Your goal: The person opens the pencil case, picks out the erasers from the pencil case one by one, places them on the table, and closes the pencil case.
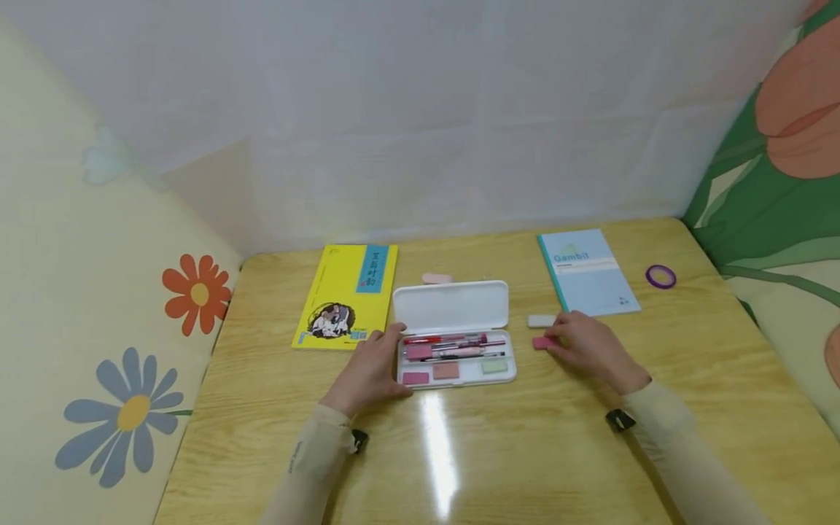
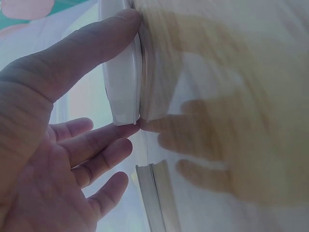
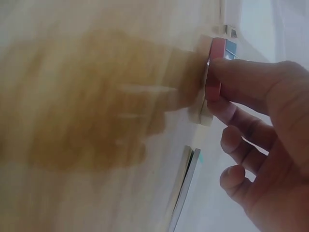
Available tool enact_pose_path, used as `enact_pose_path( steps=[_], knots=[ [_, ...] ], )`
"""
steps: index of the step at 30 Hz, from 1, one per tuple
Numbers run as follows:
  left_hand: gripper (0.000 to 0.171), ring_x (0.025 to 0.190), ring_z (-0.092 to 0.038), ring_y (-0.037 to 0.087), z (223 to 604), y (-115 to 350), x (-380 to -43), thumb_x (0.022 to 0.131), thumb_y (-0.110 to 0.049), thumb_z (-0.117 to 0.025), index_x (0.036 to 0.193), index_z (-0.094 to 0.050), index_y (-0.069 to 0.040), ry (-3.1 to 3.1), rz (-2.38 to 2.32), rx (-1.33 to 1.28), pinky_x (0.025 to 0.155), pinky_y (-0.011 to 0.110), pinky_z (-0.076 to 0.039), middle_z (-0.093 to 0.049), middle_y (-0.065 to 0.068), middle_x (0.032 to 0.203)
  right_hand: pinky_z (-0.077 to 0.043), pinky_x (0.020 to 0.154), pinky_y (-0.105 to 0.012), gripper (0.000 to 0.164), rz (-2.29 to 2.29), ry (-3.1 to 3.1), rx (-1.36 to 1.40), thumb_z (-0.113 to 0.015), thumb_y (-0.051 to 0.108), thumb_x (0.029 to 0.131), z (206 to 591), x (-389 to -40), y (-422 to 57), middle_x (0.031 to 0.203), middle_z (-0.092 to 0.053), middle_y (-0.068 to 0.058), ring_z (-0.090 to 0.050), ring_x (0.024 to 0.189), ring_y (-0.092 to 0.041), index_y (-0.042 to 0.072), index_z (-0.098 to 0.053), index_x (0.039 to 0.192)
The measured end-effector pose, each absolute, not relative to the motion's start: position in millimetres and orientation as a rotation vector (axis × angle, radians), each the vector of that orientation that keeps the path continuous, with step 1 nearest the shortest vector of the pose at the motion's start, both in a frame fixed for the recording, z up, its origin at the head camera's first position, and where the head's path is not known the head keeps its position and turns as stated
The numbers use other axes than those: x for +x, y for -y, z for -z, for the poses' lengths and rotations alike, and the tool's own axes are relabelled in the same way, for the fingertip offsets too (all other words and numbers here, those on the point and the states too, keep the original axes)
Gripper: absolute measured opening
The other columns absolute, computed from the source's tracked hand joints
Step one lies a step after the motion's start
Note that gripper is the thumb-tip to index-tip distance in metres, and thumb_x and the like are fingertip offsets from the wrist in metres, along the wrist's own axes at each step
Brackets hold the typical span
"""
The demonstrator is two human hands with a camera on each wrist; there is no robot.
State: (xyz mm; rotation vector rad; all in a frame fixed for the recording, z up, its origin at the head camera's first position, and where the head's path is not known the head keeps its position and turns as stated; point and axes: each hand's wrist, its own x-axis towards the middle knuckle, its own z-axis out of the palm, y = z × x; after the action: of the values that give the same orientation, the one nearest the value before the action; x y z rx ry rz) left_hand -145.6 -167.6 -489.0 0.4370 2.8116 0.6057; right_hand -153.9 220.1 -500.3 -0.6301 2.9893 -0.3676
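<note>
An open white pencil case (image 1: 451,306) stands mid-table, its lid tilted back. Several pens (image 1: 459,348) lie in its rear section. In its front section are a magenta eraser (image 1: 415,378), a salmon eraser (image 1: 446,370) and a pale green eraser (image 1: 495,365). My left hand (image 1: 370,372) holds the case by its left end, thumb at the front edge and a fingertip near the hinge. To the right of the case, my right hand (image 1: 590,350) pinches a pink eraser (image 3: 215,72) between thumb and index finger, close over the table. A white eraser (image 1: 540,321) lies just behind it.
Back left lies a yellow book (image 1: 315,284), beside the case. At the back right is a light blue notebook (image 1: 590,284), with a purple tape roll (image 1: 648,281) to its right. Behind the lid rests a pale pink eraser (image 1: 437,278). A white curtain (image 1: 394,146) borders the table's back edge.
</note>
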Motion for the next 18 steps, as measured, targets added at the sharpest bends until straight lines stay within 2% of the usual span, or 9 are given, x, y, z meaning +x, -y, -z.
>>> enact_pose_path(
  steps=[9,13,18],
  knots=[
    [0.110,0.114,-0.057,0.032,489.5,169.0,-144.6,0.062,-0.031,-0.098,0.151,-0.037,-0.015,-2.811,-0.601,0.429,0.103,0.049,-0.051,-0.057,0.018,0.135,-0.051,0.069,-0.030,0.018,0.372,-2.974,-0.611,-0.076,0.029,0.091,499.1,-154.1,-216.2,0.089,-0.068,0.000,-0.057,0.078,-0.013,0.014,-0.079,0.100],
    [0.109,0.114,-0.056,0.032,489.1,169.1,-144.1,0.062,-0.031,-0.098,0.151,-0.037,-0.016,-2.809,-0.598,0.422,0.104,0.049,-0.051,-0.057,0.017,0.135,-0.054,0.072,-0.034,0.021,0.356,-2.995,-0.625,-0.076,0.035,0.091,495.6,-154.6,-214.7,0.090,-0.070,0.000,-0.060,0.081,-0.015,0.015,-0.079,0.094],
    [0.109,0.115,-0.056,0.032,489.4,167.5,-145.1,0.062,-0.031,-0.098,0.151,-0.037,-0.015,-2.809,-0.598,0.441,0.104,0.049,-0.050,-0.058,0.017,0.136,-0.056,0.077,-0.041,0.023,0.459,-3.050,-0.695,-0.080,0.032,0.087,491.2,-153.8,-214.0,0.093,-0.073,-0.004,-0.065,0.086,-0.021,0.011,-0.079,0.096]
  ],
)
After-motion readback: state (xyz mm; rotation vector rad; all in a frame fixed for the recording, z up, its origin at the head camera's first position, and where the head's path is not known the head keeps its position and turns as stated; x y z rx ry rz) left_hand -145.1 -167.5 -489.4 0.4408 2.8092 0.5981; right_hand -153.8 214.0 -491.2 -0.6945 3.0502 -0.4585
